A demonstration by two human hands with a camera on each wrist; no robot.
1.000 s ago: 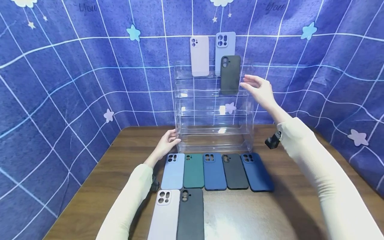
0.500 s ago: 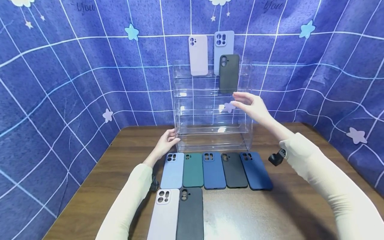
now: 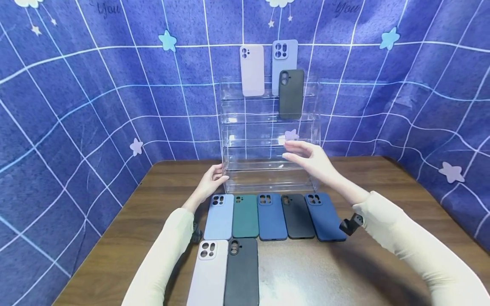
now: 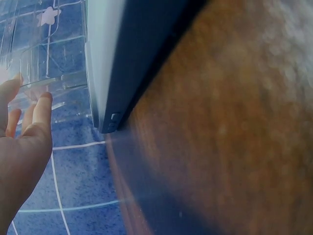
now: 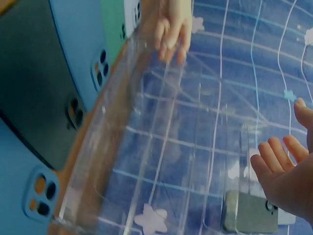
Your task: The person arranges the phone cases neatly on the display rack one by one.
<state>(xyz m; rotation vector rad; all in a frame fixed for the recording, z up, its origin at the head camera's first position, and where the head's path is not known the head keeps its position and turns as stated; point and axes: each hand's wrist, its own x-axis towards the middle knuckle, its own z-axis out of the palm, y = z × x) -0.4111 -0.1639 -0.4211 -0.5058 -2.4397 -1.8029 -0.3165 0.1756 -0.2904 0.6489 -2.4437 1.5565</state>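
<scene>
My left hand point(image 3: 209, 182) grips the lower left edge of a clear tiered display rack point(image 3: 268, 188), thumb in front and fingers at the side. My right hand point(image 3: 311, 160) hovers before the rack's right half, fingers loosely bent and apart, holding nothing. A pale pink phone case point(image 3: 252, 72) and a lavender-blue phone case point(image 3: 287, 63) stand on the top tier. One tier lower, a black phone case point(image 3: 292, 95) partly covers the lavender-blue one. In the right wrist view, that black case point(image 5: 252, 215) shows below my right hand point(image 5: 288, 171).
Before the rack lie light blue point(image 3: 219, 219), green point(image 3: 246, 219), blue point(image 3: 272, 219), black point(image 3: 298, 219) and dark blue point(image 3: 325, 219) cases in a row. A pale pink case point(image 3: 208, 276) and another black case point(image 3: 242, 276) lie nearer. A blue patterned curtain point(image 3: 115, 106) hangs behind.
My right hand has come down and leftward, away from the black case on the rack, which stays put. My left hand keeps its place at the rack's edge.
</scene>
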